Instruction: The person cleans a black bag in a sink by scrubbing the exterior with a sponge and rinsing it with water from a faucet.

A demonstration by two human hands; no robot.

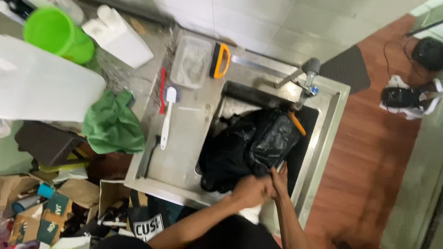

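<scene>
Head view, looking straight down: both hands are at the near edge of the steel sink (323,138), and they're pressed together. The left hand (249,190) is balled up, fingers curled tight at the lower edge of the black plastic bag (251,147), apparently bunching the plastic. The right hand (279,179) sits just beside it, touching it, fingers closed narrow against the same bag edge; exactly what each fingertip pinches, I cannot tell, there's motion blur.

The bag itself fills most of the basin, glossy and crumpled, bulging up on the right side. An orange handle (297,123) pokes out from behind it, right under the faucet (302,76), which juts over the back rim of the sink.

Over on the drainboard to the left: a white brush (167,115) lying lengthwise, a thin red tool (162,90) beside it, a clear plastic container (191,61) at the back, and a black scraper with an orange handle (220,60) just next to that.

Further left, a green cloth (113,123) is heaped off the counter's edge, a green bucket (57,33) sits at the top corner with a white jug (117,36) near it. Cardboard boxes (46,207) clutter the floor below.
</scene>
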